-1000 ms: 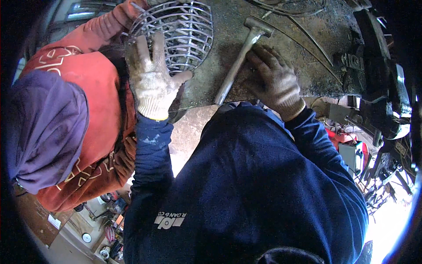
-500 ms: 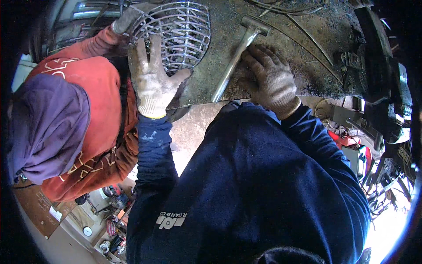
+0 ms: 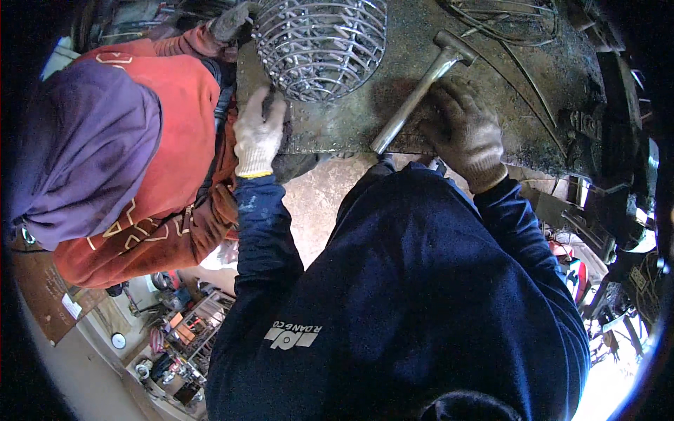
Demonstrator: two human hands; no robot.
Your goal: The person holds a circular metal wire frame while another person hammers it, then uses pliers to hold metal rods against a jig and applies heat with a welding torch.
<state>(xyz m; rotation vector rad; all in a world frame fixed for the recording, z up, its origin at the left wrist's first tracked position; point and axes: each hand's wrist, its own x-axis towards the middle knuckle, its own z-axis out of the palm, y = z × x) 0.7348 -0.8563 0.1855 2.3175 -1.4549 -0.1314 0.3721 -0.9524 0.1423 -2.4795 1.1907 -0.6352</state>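
The round metal-bar cage (image 3: 319, 50) rests on the desk (image 3: 337, 130), near its left end. The gloved left hand (image 3: 260, 130) is at the front-left corner of the desk, just below the cage, with fingers bent; its grip cannot be determined. The gloved right hand (image 3: 467, 130) lies palm down on the desk, beside the hammer (image 3: 425, 90), fingers slightly bent; its underside is hidden. The hammer lies diagonally, head away from the wearer. A co-worker's gloved hand (image 3: 232, 24) is beside the cage.
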